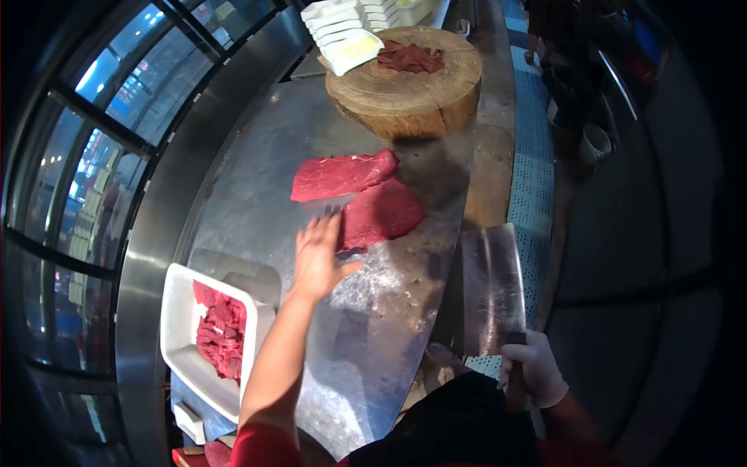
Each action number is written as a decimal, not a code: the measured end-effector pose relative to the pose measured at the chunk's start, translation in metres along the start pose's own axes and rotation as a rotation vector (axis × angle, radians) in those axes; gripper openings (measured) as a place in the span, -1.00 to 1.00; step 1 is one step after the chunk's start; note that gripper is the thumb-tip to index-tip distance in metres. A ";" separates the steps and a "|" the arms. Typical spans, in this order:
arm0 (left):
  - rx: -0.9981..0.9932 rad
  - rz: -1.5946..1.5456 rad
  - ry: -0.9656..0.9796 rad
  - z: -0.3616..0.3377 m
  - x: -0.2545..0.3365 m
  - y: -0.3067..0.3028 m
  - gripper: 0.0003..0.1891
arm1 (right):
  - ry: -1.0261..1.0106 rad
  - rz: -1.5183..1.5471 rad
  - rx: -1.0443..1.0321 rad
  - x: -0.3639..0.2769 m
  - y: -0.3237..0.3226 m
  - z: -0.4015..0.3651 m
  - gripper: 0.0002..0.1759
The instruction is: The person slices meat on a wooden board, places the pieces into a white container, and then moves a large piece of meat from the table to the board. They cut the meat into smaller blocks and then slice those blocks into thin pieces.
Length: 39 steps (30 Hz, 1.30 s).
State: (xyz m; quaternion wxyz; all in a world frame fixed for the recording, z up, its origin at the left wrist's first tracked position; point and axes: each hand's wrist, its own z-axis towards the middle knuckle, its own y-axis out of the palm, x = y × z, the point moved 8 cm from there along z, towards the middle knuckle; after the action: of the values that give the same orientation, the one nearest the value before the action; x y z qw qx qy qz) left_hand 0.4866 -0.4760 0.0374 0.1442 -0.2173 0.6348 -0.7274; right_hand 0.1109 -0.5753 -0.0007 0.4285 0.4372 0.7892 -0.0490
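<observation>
White tray [175,327], cut red meat inside: left of and below the left forearm.
Left hand [319,257]: fingers spread, gripping nothing, at the left edge of the nearer beef slab [383,212]; contact cannot be told.
Second beef slab [342,175]: just beyond the fingertips, touching the first, on the steel counter [373,335].
Wooden chopping block [405,89]: well beyond both hands.
Cleaver [490,288]: blade rising from the right fist.
Right hand [533,370]: white-gloved, clenched around the cleaver handle.
</observation>
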 end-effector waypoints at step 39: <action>-0.499 0.087 0.103 0.200 -0.027 0.081 0.15 | 0.068 -0.024 0.259 0.004 -0.031 0.010 -0.78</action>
State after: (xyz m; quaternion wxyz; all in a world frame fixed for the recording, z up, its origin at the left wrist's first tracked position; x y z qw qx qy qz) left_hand 0.6045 -0.6469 -0.0261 0.0850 -0.1813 0.8099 -0.5514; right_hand 0.0934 -0.5962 -0.0194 0.3408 0.4806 0.7957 -0.1406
